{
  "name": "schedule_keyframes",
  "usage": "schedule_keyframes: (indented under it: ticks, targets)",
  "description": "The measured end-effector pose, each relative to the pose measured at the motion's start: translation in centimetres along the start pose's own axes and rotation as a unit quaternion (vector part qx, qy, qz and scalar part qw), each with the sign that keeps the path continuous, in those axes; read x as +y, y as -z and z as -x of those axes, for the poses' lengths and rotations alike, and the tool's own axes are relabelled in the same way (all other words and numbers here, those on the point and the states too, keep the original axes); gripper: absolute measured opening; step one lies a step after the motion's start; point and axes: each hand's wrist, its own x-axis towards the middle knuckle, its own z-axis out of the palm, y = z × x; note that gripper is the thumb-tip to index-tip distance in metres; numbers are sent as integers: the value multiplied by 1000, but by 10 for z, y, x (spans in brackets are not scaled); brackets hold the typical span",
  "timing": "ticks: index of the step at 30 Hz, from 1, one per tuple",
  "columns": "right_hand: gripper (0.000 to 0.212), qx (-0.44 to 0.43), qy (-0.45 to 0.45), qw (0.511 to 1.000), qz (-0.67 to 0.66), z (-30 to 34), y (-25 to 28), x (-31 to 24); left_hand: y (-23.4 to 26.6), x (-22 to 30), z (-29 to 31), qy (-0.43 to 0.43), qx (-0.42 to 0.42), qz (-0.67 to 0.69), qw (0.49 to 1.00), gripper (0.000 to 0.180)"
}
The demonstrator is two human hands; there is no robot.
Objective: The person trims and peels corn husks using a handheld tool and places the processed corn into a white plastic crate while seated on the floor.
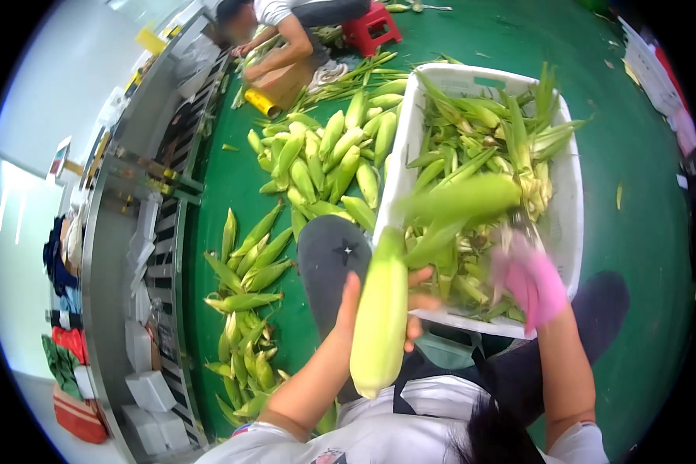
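- Left hand [343, 320], bare: the thumb lies along one side of a pale green ear of corn [379, 321] and the fingertips show at the other; the fingers grip the ear from behind
- Ear of corn: it stands lengthwise, slightly tilted, in front of the torso, just beside the near left corner of the white crate [574, 193]; smooth leaves cover its visible side
- Right hand [530, 282], in a pink glove: it is above the near right part of the crate, blurred; whether its fingers are closed on anything cannot be told
- Blurred green shape [460, 199]: it spans the space between the ear and the glove; leaf or second ear cannot be told
- Husk leaves [510, 143]: they heap inside the crate, some jutting over the rim
- Larger corn pile [317, 158]: unpeeled ears on the green floor [642, 325], left of the crate; a smaller corn pile [247, 340] lies nearer, beside the metal rack [100, 255]
- Co-worker [290, 39]: bent over near a cardboard box [284, 83], beside a red stool [371, 29]
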Motion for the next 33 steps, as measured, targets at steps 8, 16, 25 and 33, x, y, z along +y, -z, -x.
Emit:
schedule_keyframes:
  ticks: [8,16,25,33]
  targets:
    - [24,-17,-93,994,59,46,5,26,-34,-1,-44,-256,27,-703,663,57]
    - [31,-33,-21,990,132,94,-35,-27,-45,-5,-71,-340,-25,-835,432,58]
    - [27,4,209,902,378,73,-12,7,-47,-11,-75,-297,4,-871,392,54]
    - [36,6,-52,999,15,92,-41,-12,-16,-63,-66,-194,-5,-421,886,75]
